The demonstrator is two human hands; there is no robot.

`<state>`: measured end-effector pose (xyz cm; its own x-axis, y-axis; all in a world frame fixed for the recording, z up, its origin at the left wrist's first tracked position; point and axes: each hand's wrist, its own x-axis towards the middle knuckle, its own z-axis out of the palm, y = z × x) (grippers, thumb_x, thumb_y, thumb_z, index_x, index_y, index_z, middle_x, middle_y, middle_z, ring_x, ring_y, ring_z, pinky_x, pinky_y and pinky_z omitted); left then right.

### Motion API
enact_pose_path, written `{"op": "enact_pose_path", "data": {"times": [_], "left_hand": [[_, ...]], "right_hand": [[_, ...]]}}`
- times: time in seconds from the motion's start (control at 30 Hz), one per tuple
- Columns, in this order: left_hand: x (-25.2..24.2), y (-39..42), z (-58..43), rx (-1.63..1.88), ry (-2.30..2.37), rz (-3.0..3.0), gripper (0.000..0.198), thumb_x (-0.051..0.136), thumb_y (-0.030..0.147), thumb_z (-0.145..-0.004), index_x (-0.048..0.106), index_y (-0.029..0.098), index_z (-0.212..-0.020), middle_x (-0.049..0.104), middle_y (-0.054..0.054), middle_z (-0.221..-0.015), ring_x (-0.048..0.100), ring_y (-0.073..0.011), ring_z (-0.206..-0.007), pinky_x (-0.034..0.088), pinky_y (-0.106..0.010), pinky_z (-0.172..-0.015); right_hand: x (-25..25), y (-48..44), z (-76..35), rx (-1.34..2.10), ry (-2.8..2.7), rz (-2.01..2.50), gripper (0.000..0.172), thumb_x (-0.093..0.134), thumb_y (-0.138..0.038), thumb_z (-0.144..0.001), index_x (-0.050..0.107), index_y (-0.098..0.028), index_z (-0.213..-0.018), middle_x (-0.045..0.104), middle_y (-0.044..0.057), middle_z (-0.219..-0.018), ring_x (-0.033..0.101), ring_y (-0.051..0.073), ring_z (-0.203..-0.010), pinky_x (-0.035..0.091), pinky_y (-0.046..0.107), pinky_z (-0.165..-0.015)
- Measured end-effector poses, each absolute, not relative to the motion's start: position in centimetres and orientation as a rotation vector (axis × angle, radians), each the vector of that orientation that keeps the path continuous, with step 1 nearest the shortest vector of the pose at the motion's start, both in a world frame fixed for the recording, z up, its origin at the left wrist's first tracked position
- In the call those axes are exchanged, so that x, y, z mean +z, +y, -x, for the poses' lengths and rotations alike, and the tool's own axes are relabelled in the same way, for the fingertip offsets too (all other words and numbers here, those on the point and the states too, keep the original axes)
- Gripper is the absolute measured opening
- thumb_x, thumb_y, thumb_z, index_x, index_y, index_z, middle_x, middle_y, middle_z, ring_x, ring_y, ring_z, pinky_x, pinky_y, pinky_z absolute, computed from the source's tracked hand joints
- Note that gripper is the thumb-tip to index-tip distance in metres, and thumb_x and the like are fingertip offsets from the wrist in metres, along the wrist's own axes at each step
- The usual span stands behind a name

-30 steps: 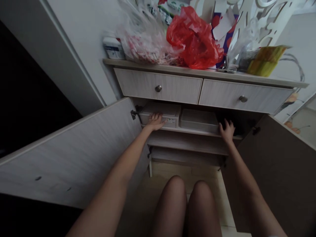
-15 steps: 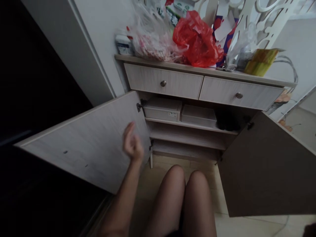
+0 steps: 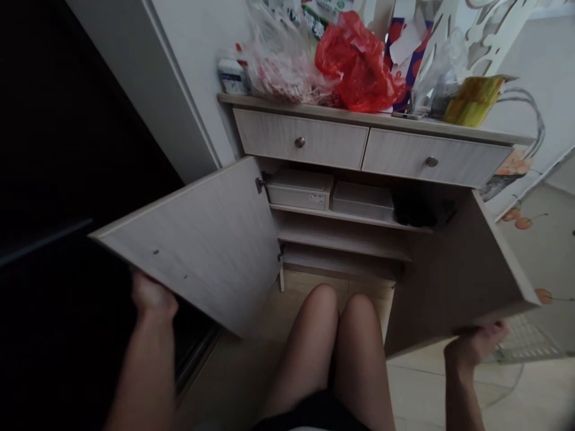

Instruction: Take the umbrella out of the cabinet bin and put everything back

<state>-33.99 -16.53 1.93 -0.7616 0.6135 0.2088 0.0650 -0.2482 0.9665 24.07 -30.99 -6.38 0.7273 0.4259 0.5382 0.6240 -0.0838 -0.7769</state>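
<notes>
I crouch in front of a low wooden cabinet (image 3: pixel 368 123) with both doors swung open. My left hand (image 3: pixel 151 296) grips the outer edge of the left door (image 3: pixel 202 245); its fingers curl behind the panel. My right hand (image 3: pixel 474 344) holds the lower outer corner of the right door (image 3: pixel 449 275), fingers wrapped over its edge. On the top inner shelf (image 3: pixel 350 218) sit two pale flat boxes (image 3: pixel 299 188) (image 3: pixel 363 200) and a dark object (image 3: pixel 411 209). My knees (image 3: pixel 336 311) are between the doors.
Two shut drawers with round knobs (image 3: pixel 299 142) (image 3: pixel 432 161) run above the shelves. The cabinet top holds a red plastic bag (image 3: pixel 359 63), clear bags (image 3: pixel 278 69), a small white box (image 3: pixel 231 75) and a yellow-green packet (image 3: pixel 471 99). A dark opening lies left; tiled floor (image 3: pixel 417 389) below.
Both hands left the boxes on the shelf and came back out. My left hand moved to the left door's edge, and my right hand took the right door's corner. Both doors have swung slightly inward.
</notes>
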Motion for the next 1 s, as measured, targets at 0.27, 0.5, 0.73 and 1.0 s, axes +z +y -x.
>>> {"op": "enact_pose_path", "data": {"times": [0.27,0.5,0.73,1.0], "left_hand": [[-4.8,-16.9,28.0,2.161,1.891,-0.952,0.033,0.046,0.057,-0.078,0.058,0.026,-0.076,0.068,-0.002,-0.078,0.066,-0.027,-0.089,0.055,-0.045,-0.083],[-5.5,-15.3,18.5,1.86,1.587,-1.759,0.037,0.045,0.053,-0.093,0.058,0.021,-0.08,0.065,-0.003,-0.068,0.064,-0.018,-0.064,0.05,-0.029,-0.06],[-3.7,-9.5,8.6,1.683,1.34,-1.963,0.03,0.045,0.042,-0.099,0.061,0.021,-0.085,0.069,-0.006,-0.08,0.066,-0.018,-0.073,0.051,-0.028,-0.07],[-1.7,-3.8,3.3,1.372,1.563,-2.005,0.02,0.052,0.031,-0.099,0.064,0.019,-0.088,0.069,-0.004,-0.075,0.065,-0.0171,-0.072,0.042,-0.025,-0.069]], "right_hand": [[-4.7,-25.9,-17.2,-0.068,-0.995,1.554,0.047,0.045,-0.059,-0.094,0.064,-0.019,-0.108,0.07,0.013,-0.109,0.066,0.028,-0.103,0.052,0.044,-0.092],[-2.7,-19.1,-13.6,0.189,-1.136,1.469,0.051,0.048,-0.063,-0.091,0.07,-0.019,-0.104,0.074,0.008,-0.091,0.069,0.019,-0.074,0.052,0.029,-0.069],[-2.2,-12.4,-10.7,0.123,-1.16,1.575,0.053,0.041,-0.063,-0.094,0.072,-0.02,-0.102,0.075,0.007,-0.091,0.068,0.019,-0.076,0.044,0.026,-0.066],[-2.8,-7.0,-10.2,0.053,-1.225,1.511,0.05,0.04,-0.058,-0.095,0.071,-0.019,-0.104,0.075,0.01,-0.095,0.065,0.02,-0.075,0.045,0.029,-0.071]]}}
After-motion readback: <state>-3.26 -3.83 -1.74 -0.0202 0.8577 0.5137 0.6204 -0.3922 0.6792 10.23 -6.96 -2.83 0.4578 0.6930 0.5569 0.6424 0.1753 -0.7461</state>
